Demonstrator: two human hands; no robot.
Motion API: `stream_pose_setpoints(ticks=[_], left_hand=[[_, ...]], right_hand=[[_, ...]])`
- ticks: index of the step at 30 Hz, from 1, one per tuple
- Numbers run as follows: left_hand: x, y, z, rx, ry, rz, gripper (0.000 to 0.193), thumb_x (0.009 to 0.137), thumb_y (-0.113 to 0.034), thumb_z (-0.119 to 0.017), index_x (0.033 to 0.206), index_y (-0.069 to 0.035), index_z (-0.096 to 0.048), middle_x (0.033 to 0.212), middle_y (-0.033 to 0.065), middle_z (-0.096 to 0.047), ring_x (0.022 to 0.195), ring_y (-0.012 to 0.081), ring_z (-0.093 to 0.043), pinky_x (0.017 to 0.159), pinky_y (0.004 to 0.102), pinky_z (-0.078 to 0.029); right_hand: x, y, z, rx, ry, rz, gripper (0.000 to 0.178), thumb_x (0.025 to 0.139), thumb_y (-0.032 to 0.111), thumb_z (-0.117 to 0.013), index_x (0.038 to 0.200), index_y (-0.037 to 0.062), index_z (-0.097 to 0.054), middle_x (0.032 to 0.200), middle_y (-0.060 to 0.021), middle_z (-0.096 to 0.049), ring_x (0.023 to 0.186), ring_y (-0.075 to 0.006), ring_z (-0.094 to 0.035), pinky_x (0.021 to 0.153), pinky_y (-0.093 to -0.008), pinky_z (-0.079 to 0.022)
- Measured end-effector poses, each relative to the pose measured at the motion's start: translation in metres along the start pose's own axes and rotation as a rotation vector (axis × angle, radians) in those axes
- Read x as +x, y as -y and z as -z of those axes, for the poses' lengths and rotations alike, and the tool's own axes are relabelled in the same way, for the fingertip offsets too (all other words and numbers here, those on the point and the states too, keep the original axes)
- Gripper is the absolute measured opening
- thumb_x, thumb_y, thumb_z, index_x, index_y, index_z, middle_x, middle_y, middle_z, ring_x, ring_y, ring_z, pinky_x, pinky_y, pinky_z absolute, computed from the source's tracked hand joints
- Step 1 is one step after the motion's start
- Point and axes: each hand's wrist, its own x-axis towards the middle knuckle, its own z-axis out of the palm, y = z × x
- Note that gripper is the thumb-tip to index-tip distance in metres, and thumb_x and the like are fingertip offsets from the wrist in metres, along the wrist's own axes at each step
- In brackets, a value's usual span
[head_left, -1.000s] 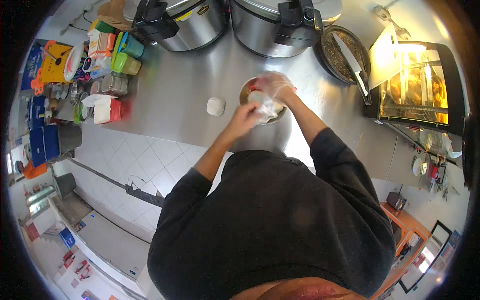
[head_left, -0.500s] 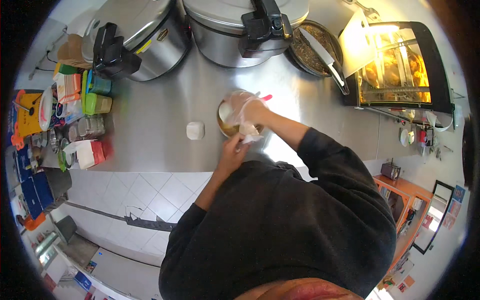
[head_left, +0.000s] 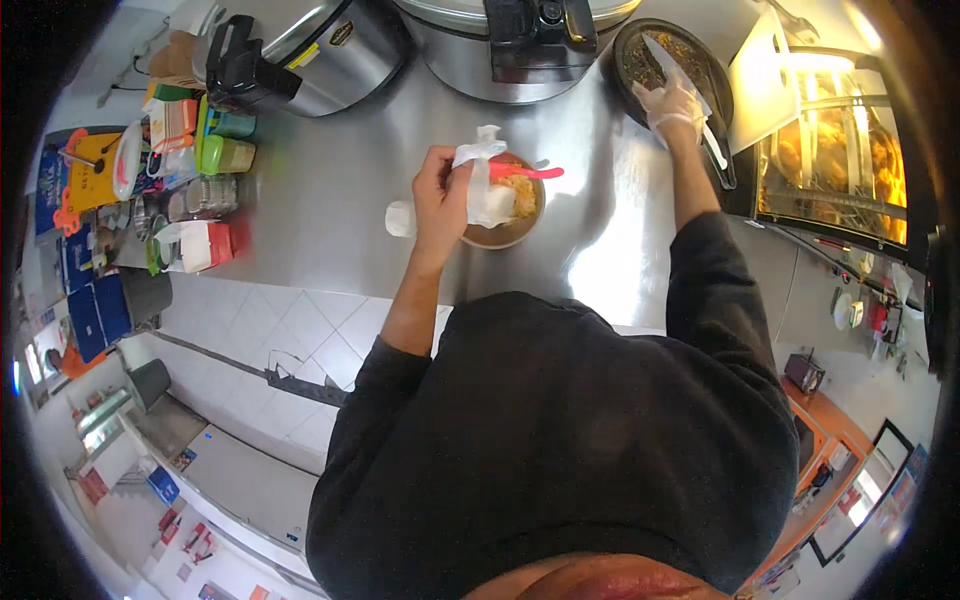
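My left hand [head_left: 440,196] is closed on a crumpled piece of white paper [head_left: 487,205], held over the left side of a round bowl [head_left: 497,239]. Yellowish food [head_left: 524,196], perhaps rice, shows inside the bowl. A red handle [head_left: 545,173] sticks out past its right rim. Partly behind my left wrist, a small white block-like thing [head_left: 400,219] sits on the counter. My right hand [head_left: 670,106], in a clear plastic glove, is over a dark round pan [head_left: 627,60] of dark crumbly food. Its fingers look apart beside a knife [head_left: 716,148] lying across the pan.
Two large steel cookers [head_left: 360,60] with black handles line the back of the steel counter [head_left: 330,200]. A lit glass-fronted oven [head_left: 835,150] stands at the right, with a white board [head_left: 765,80] against it. Packets and plastic tubs [head_left: 225,155] crowd the left end.
My right hand has left the bowl and reached right and away to the pan. My left hand has lifted over the bowl with the white paper. The whole view has shifted slightly.
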Motion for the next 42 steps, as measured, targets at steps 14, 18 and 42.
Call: stream_pose_setpoints(ticks=[14,18,42], left_hand=[[0.012,0.006,0.050,-0.183,-0.278,0.217,0.027,0.097,-0.025,-0.053,0.105,-0.001,-0.062,0.091,0.0034,-0.062,0.084,0.0105,-0.056,0.075,0.0263,-0.045],[-0.010,0.058,0.065,-0.021,-0.288,0.398,0.034,0.092,-0.029,-0.062,0.110,-0.001,-0.059,0.096,0.0071,-0.063,0.090,0.0160,-0.058,0.081,0.0300,-0.045],[-0.057,0.040,0.078,0.242,0.177,-0.030,0.067,0.060,-0.006,-0.086,0.122,-0.003,-0.059,0.108,0.0107,-0.062,0.099,0.0212,-0.062,0.084,0.0337,-0.053]], right_hand=[[-0.189,0.125,-0.054,1.246,0.832,0.095,0.053,0.077,0.017,-0.080,0.122,0.0043,-0.056,0.106,-0.0039,-0.067,0.096,-0.0150,-0.062,0.086,-0.0299,-0.050],[-0.168,0.045,-0.100,1.261,0.521,-0.105,0.040,0.078,0.023,-0.078,0.110,0.0046,-0.063,0.095,-0.0036,-0.068,0.085,-0.0118,-0.060,0.076,-0.0276,-0.048],[-0.256,0.075,0.003,1.258,0.464,0.667,0.040,0.090,0.021,-0.064,0.126,0.0059,-0.056,0.124,-0.0104,-0.060,0.105,-0.0207,-0.061,0.093,-0.0353,-0.049]])
